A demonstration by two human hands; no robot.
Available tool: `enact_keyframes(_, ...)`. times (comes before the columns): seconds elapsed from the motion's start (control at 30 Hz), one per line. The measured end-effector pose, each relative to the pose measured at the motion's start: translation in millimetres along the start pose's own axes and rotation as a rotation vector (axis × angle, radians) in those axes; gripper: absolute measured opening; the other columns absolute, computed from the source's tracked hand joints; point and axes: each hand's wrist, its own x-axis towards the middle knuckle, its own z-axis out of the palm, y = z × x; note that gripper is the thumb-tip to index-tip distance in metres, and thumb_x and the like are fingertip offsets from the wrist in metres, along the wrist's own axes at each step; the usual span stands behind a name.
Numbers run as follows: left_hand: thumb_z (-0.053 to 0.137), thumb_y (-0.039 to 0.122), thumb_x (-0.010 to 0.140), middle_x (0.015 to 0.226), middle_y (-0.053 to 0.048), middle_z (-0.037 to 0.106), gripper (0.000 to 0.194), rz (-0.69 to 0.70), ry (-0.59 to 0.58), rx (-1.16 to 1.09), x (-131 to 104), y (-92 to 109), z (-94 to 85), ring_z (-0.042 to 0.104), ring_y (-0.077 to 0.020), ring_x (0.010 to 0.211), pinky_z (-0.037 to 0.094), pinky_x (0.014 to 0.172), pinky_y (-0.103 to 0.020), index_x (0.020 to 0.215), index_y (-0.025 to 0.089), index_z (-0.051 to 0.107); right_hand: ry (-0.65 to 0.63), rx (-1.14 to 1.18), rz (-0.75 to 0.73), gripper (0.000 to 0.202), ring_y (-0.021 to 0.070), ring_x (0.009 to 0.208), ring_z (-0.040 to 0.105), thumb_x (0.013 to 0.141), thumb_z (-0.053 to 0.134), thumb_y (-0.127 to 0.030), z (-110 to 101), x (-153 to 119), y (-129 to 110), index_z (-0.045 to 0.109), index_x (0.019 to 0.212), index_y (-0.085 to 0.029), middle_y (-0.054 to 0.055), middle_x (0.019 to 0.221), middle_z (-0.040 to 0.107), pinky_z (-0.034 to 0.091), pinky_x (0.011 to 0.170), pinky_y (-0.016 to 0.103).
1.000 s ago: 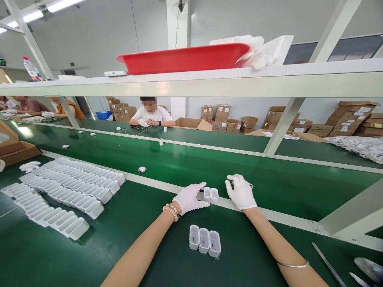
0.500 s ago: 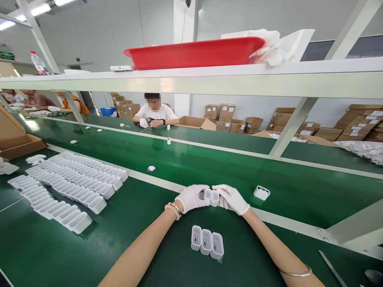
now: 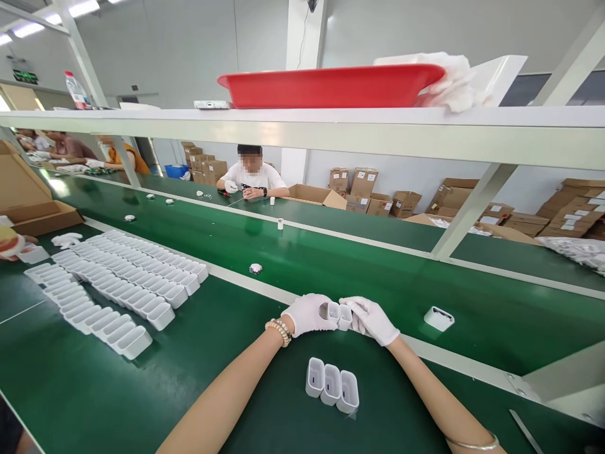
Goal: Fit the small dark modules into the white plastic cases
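Observation:
White gloves cover both hands. My left hand [image 3: 312, 313] is closed on a pair of small white open-topped cups [image 3: 339, 315], near the metal strip along the table's edge. Against the right side of the pair is my right hand [image 3: 371, 320], its fingers pressed together at the right cup. Nearer to me, three white cups [image 3: 331, 383] stand side by side on the green table, openings up, each with a dark slot inside. Many more white cups [image 3: 118, 284] are lined up in rows on the left.
A green belt [image 3: 359, 271] beyond my hands carries a white case [image 3: 439, 319] and a small round part [image 3: 256, 268]. A shelf [image 3: 302, 129] with a red tray [image 3: 331, 87] crosses overhead. A person [image 3: 253, 176] sits opposite; another hand [image 3: 23, 246] is at far left.
The view has turned slightly left. The white case on the belt has moved right relative to my hands. A hand with something yellowish has come in at the far left. My hands keep their hold.

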Motion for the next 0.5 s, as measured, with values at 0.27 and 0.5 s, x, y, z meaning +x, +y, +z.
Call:
enact_keyframes(0.27, 0.071, 0.052, 0.071, 0.101, -0.003, 0.071, 0.04, -0.035, 0.0, -0.012, 5.8, 0.0, 5.0, 0.068, -0.0279, 0.096, 0.051, 0.076, -0.031, 0.1, 0.025, 0.067, 0.006, -0.066, -0.04, 0.054, 0.0166, 0.039, 0.052, 0.08, 0.054, -0.067, -2.5, -0.3, 5.5, 0.073, 0.088, -0.016, 0.001, 0.046, 0.058, 0.046, 0.042, 0.031)
enact_keyframes(0.5, 0.074, 0.054, 0.072, 0.104, -0.005, 0.069, 0.046, -0.02, 0.02, -0.056, 2.6, 4.8, 7.9, 0.065, -0.0269, 0.098, 0.053, 0.083, -0.035, 0.104, 0.022, 0.066, 0.13, -0.272, -0.207, 0.052, 0.0182, 0.055, 0.06, 0.085, 0.046, -0.059, -25.1, 4.8, -26.9, 0.071, 0.103, -0.017, 0.011, 0.084, 0.072, 0.05, 0.049, 0.033)
